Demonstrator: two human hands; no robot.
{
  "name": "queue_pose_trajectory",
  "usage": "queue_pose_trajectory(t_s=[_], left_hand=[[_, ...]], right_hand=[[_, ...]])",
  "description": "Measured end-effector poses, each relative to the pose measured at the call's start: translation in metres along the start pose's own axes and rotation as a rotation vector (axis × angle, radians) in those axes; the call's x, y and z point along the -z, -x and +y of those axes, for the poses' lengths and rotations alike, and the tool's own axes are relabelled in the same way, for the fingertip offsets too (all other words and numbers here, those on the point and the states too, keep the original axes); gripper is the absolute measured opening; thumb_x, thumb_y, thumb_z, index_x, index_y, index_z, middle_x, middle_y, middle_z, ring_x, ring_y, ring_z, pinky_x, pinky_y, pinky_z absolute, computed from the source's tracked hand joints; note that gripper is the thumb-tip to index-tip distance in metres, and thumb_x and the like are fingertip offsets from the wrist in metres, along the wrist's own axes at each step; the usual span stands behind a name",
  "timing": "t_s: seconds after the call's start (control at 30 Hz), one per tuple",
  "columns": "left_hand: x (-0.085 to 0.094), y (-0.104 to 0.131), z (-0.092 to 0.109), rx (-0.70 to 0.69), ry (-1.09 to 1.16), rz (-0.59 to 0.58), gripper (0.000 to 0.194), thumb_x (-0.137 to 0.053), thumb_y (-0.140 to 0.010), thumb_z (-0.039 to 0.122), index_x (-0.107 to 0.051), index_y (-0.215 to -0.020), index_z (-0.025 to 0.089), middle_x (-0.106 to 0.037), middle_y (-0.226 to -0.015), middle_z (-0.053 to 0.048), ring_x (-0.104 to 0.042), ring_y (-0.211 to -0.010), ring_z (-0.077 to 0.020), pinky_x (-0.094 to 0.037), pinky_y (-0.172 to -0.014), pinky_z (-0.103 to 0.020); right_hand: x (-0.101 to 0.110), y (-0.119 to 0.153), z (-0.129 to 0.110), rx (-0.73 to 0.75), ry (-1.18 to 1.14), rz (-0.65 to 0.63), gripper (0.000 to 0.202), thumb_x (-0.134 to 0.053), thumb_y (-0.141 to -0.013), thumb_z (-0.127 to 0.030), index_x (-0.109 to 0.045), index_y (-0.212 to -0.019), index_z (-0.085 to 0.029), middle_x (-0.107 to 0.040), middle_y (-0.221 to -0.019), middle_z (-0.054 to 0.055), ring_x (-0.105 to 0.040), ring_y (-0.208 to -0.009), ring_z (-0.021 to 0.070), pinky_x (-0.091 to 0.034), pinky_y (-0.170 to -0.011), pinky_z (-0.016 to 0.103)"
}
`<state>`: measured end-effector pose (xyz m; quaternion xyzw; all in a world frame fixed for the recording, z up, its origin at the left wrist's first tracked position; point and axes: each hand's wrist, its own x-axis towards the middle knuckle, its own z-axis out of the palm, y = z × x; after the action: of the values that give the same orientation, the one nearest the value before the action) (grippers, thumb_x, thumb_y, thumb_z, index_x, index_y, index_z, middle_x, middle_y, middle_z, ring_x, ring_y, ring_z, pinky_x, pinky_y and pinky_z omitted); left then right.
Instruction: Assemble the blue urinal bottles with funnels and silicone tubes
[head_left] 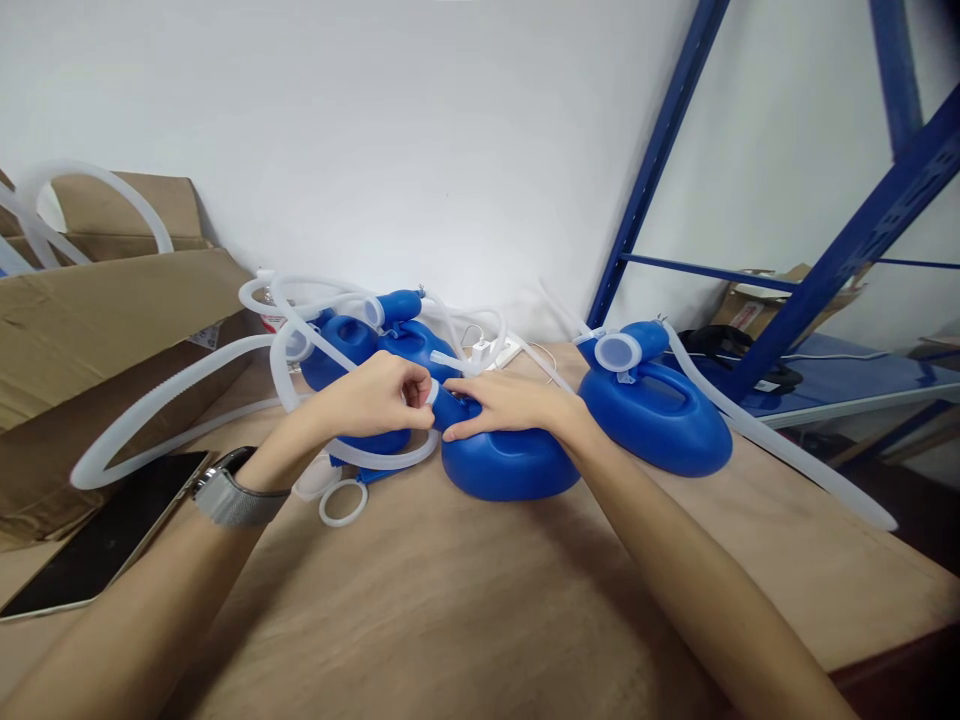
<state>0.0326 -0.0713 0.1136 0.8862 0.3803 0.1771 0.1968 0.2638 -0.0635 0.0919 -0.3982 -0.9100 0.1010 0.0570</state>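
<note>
A blue plastic urinal bottle [510, 470] lies on the table in front of me. My right hand [510, 402] is wrapped over its top and neck, thumb pointing left along the neck. At the bottle's mouth, my left hand [386, 395] pinches the white cap [433, 391] between curled fingers, which partly hide it. A clear corrugated hose [397, 460] curves below my left hand. Beside it, a white ring [343, 503] with a blue strap lies on the table.
Another blue bottle [652, 420] with a hose stands to the right; several more [341, 350] sit behind my left hand among coiled hoses. A cardboard box [112, 310] and a dark tablet [97, 540] are at left. A power strip [495, 352] lies near the wall. Blue shelving [795, 300] stands right.
</note>
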Motion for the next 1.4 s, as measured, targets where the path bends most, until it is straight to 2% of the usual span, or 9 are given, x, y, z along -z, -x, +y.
queue_pose_trajectory(t_s=[0.23, 0.53, 0.7, 0.87, 1.0, 1.2, 1.4], left_hand=[[-0.003, 0.002, 0.01, 0.001, -0.174, 0.053, 0.015, -0.062, -0.069, 0.028, -0.055, -0.06, 0.02, -0.064, -0.06, -0.001, -0.055, -0.058, -0.0158, -0.037, -0.057, -0.03], [-0.002, 0.002, 0.012, 0.021, -0.168, 0.036, 0.017, -0.064, -0.068, 0.027, -0.051, -0.059, 0.02, -0.06, -0.059, 0.001, -0.051, -0.055, -0.0145, -0.036, -0.055, -0.03], [-0.003, 0.005, 0.008, -0.028, -0.198, 0.032, 0.017, -0.064, -0.065, 0.023, -0.047, -0.064, 0.021, -0.052, -0.057, 0.004, -0.044, -0.054, -0.013, -0.031, -0.052, -0.03], [-0.001, 0.005, 0.001, -0.113, -0.16, -0.012, 0.012, -0.062, -0.066, 0.02, -0.05, -0.067, 0.021, -0.054, -0.062, 0.004, -0.044, -0.056, -0.012, -0.033, -0.056, -0.029], [-0.003, 0.004, -0.005, -0.177, -0.168, -0.001, 0.013, -0.06, -0.068, 0.019, -0.047, -0.07, 0.022, -0.052, -0.062, 0.005, -0.043, -0.056, -0.012, -0.031, -0.056, -0.028], [-0.008, 0.002, -0.011, -0.213, -0.206, 0.019, 0.019, -0.059, -0.068, 0.016, -0.041, -0.07, 0.023, -0.048, -0.063, 0.005, -0.039, -0.056, -0.0126, -0.029, -0.057, -0.029], [-0.012, 0.0, -0.019, -0.25, -0.253, 0.02, 0.023, -0.057, -0.069, 0.011, -0.039, -0.077, 0.023, -0.051, -0.074, 0.002, -0.046, -0.064, -0.0153, -0.032, -0.061, -0.029]], right_hand=[[0.0, 0.0, -0.001, -0.013, -0.019, -0.004, 0.061, -0.064, -0.088, -0.072, -0.065, -0.124, -0.022, -0.074, -0.107, 0.009, -0.068, -0.094, 0.0299, -0.047, -0.076, 0.035], [0.001, 0.001, -0.003, -0.021, -0.01, -0.019, 0.063, -0.063, -0.089, -0.07, -0.065, -0.127, -0.02, -0.074, -0.115, 0.013, -0.069, -0.099, 0.0326, -0.048, -0.079, 0.037], [0.002, 0.001, -0.002, -0.024, -0.008, -0.022, 0.067, -0.061, -0.09, -0.071, -0.062, -0.132, -0.02, -0.071, -0.126, 0.014, -0.068, -0.108, 0.0348, -0.05, -0.087, 0.04], [0.003, 0.002, -0.001, -0.049, -0.026, -0.023, 0.068, -0.062, -0.089, -0.072, -0.063, -0.133, -0.02, -0.071, -0.128, 0.013, -0.068, -0.111, 0.0353, -0.051, -0.088, 0.039], [0.003, 0.002, -0.001, -0.049, -0.036, -0.025, 0.075, -0.062, -0.089, -0.073, -0.06, -0.14, -0.018, -0.07, -0.132, 0.015, -0.067, -0.113, 0.0365, -0.051, -0.092, 0.042], [0.003, 0.002, 0.001, -0.056, -0.028, -0.029, 0.074, -0.062, -0.089, -0.073, -0.061, -0.139, -0.019, -0.07, -0.131, 0.015, -0.067, -0.114, 0.036, -0.05, -0.093, 0.042], [0.002, 0.001, 0.005, -0.047, -0.02, -0.025, 0.077, -0.06, -0.088, -0.075, -0.061, -0.139, -0.017, -0.07, -0.132, 0.017, -0.067, -0.113, 0.0375, -0.051, -0.092, 0.045]])
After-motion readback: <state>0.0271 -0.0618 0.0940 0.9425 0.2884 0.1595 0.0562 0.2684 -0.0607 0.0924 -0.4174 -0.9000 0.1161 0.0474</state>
